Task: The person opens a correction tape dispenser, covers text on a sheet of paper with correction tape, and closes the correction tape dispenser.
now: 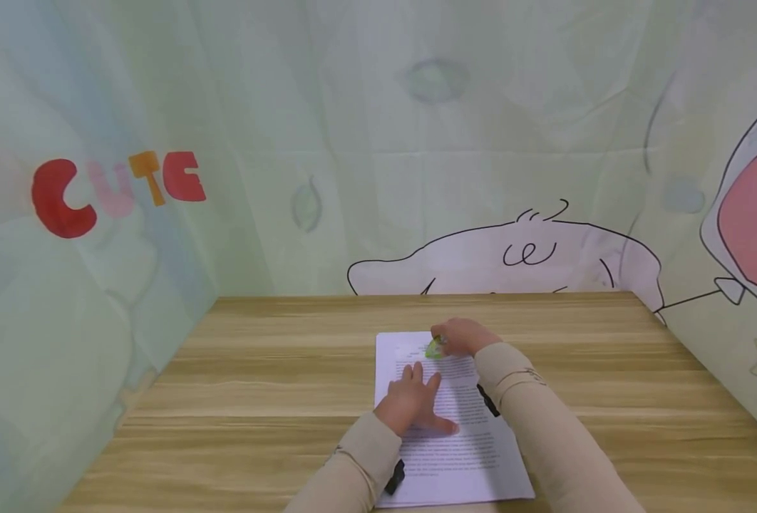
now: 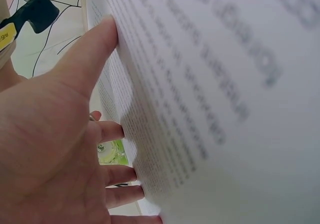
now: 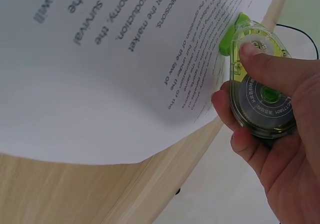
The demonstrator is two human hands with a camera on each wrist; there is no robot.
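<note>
Plainly, heading: correction tape dispenser runs lengthwise from its green tip, which meets the printed sheet, back into the palm.
Look: clear teardrop shell, green nose, dark reel.
Right hand: pinching the dispenser, near the sheet's far end.
Left hand: fingers spread flat on the sheet, on the wooden table.

Wood-grain desk; pale green cartoon backdrop on 3 sides, red/orange "CUTE" lettering at left.
</note>
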